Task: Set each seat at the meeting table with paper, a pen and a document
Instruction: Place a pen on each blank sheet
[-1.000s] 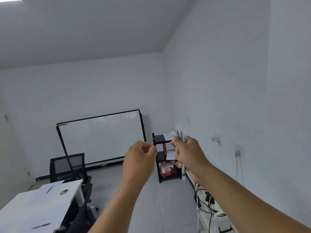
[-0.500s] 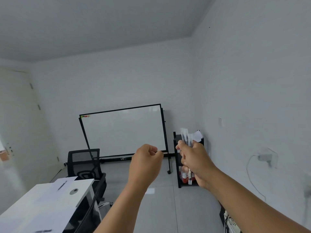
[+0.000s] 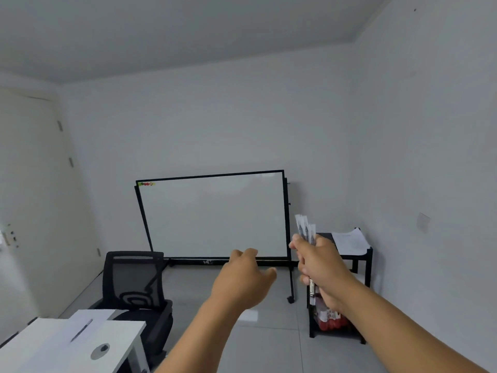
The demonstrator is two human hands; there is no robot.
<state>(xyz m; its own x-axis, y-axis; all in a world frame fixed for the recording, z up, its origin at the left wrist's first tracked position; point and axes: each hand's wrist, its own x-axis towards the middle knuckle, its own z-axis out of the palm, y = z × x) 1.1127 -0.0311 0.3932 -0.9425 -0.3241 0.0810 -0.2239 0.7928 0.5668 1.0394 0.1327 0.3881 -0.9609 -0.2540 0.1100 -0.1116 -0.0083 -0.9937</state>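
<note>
Since half a second ago the view has swung leftward: the whiteboard [image 3: 212, 215] now sits at the frame's centre, the black shelf unit [image 3: 360, 270] has slid toward the right, and a door edge shows at far left. The left hand [image 3: 243, 281], a closed fist before, has loosened; its fingers are now spread and relaxed, holding nothing, raised in front of the whiteboard's lower rail. The right hand [image 3: 320, 267] keeps its clench around a bundle of wrapped pens [image 3: 305, 231], whose tops stick up above the knuckles while the lower ends poke out below the fist (how many pens, I cannot tell).

At lower left, the corner of the white meeting table [image 3: 118, 343] juts into the frame. On it lies a sheet of paper [image 3: 88, 317] that overhangs the far table edge, with a pen [image 3: 82, 329] resting on it; a round grey cable port [image 3: 100, 351] sits just nearer the camera. A black mesh chair [image 3: 134, 281] stands right behind that far edge, close to the whiteboard's left leg. Papers [image 3: 349, 240] rest on top of the shelf unit, hanging over its front edge.

Open grey floor [image 3: 269, 345] stretches between the chair and the shelf unit, running back to the whiteboard's wheeled base.
</note>
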